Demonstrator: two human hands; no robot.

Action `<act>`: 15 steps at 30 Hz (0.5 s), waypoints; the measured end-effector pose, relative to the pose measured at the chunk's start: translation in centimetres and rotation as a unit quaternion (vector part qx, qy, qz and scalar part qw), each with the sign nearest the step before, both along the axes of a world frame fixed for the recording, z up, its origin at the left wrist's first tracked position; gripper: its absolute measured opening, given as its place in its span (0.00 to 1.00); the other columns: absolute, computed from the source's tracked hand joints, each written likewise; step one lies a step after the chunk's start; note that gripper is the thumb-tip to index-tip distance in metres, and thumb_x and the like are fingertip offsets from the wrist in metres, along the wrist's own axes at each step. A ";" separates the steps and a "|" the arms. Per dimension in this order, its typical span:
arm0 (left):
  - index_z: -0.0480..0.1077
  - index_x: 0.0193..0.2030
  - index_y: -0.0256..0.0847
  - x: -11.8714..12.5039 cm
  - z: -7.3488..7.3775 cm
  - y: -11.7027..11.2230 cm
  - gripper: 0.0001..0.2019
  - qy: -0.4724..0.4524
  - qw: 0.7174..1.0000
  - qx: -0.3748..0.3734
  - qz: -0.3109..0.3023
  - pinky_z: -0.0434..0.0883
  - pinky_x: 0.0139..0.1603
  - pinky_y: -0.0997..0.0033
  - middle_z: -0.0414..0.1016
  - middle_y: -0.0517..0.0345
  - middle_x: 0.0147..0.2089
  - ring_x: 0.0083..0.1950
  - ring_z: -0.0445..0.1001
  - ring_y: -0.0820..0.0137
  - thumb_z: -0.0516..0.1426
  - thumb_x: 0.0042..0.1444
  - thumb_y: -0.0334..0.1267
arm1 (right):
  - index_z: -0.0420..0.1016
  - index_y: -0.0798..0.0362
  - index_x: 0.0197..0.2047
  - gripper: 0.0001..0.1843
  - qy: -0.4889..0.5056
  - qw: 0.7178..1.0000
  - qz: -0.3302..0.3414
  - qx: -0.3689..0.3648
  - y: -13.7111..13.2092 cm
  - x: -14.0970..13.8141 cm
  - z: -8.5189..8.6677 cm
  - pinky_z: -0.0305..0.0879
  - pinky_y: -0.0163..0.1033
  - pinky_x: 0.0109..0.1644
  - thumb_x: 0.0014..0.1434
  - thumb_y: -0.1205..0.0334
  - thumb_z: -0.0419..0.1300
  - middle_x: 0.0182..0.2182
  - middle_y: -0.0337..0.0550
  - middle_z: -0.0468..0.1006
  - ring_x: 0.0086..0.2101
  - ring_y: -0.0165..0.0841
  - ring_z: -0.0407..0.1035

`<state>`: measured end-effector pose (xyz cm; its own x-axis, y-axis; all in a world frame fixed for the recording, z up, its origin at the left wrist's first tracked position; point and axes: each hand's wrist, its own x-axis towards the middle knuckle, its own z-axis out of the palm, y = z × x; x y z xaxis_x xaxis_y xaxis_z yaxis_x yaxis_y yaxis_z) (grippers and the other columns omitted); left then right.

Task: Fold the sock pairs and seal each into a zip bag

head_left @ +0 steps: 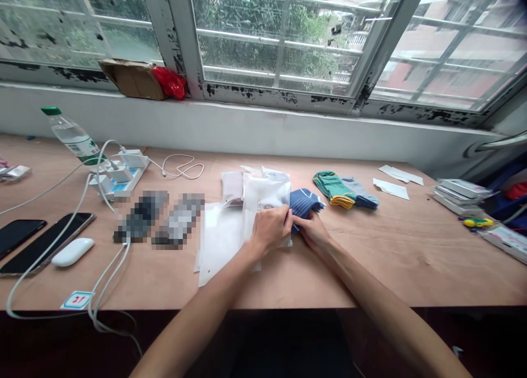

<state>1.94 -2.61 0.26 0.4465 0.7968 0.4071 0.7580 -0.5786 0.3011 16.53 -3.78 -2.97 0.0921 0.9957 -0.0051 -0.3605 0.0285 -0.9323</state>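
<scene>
Hands at the centre of the counter (411,271), 12 o'clock toward the window. The left hand (269,229) is closed on the lower edge of a white plastic bag (265,196), gripping it with the fingers over the front. The right hand (310,232) is closed on a blue striped sock (303,202), which sits at 1 o'clock, pressed against the bag's right edge. The two hands are almost touching. Part of the sock is hidden behind the fingers.

Beneath the bag lie further flat translucent bags (218,243), spreading to 9 o'clock. At 2 o'clock, just beyond the blue sock, are a green-and-yellow sock pair (333,190) and a grey-blue sock pair (360,194). White paper slips (391,188) lie farther along at 2 to 3 o'clock, and a stack of flat packets (459,196) stands at 3 o'clock.

At 9 to 10 o'clock are two pixelated objects (160,218), a power strip (119,174) with white cables, and a water bottle (74,137) lying tilted. Two smartphones (31,243) and a white mouse (73,251) lie at 9 o'clock. Cardboard (132,78) and a red plastic bag (171,82) rest on the window sill at 11 o'clock.
</scene>
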 end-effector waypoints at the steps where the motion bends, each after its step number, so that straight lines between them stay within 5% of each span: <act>1: 0.69 0.33 0.41 0.0 0.2 -0.1 0.17 0.006 1.000 0.001 0.000 0.58 0.28 0.69 0.78 0.52 0.31 0.29 0.74 0.66 0.44 0.67 0.41 | 0.77 0.52 0.40 0.14 0.055 0.997 0.040 -0.024 0.0 0.2 0.3 0.73 0.37 0.42 0.48 0.62 0.70 0.37 0.39 0.82 0.36 0.32 0.75; 6: 0.69 0.34 0.40 0.1 0.5 -0.4 0.17 0.035 0.999 0.022 -0.032 0.58 0.28 0.69 0.78 0.51 0.31 0.29 0.74 0.66 0.44 0.67 0.41 | 0.75 0.52 0.35 0.04 0.208 0.959 0.149 -0.124 0.1 1.0 0.5 0.74 0.38 0.35 0.58 0.61 0.61 0.29 0.38 0.80 0.28 0.31 0.74; 10: 0.69 0.30 0.40 -0.2 0.3 -0.2 0.17 0.028 0.998 0.038 -0.047 0.58 0.29 0.69 0.78 0.52 0.30 0.30 0.73 0.67 0.45 0.65 0.41 | 0.76 0.54 0.34 0.04 0.138 0.966 0.176 -0.128 0.4 0.5 -0.7 0.74 0.37 0.36 0.55 0.63 0.64 0.28 0.40 0.80 0.30 0.32 0.75; 15: 0.67 0.27 0.41 -0.8 0.4 0.2 0.15 -0.025 1.000 0.007 0.004 0.57 0.29 0.70 0.76 0.56 0.29 0.29 0.71 0.69 0.49 0.62 0.42 | 0.76 0.54 0.40 0.16 0.010 0.977 0.184 -0.112 0.5 -0.2 -0.9 0.75 0.36 0.37 0.46 0.65 0.71 0.31 0.41 0.81 0.30 0.32 0.76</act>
<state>1.14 -2.37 0.65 0.4183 0.7951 0.4391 0.7473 -0.5761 0.3311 16.37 -3.32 -3.87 -0.2734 0.9351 -0.2254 -0.3259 -0.3105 -0.8930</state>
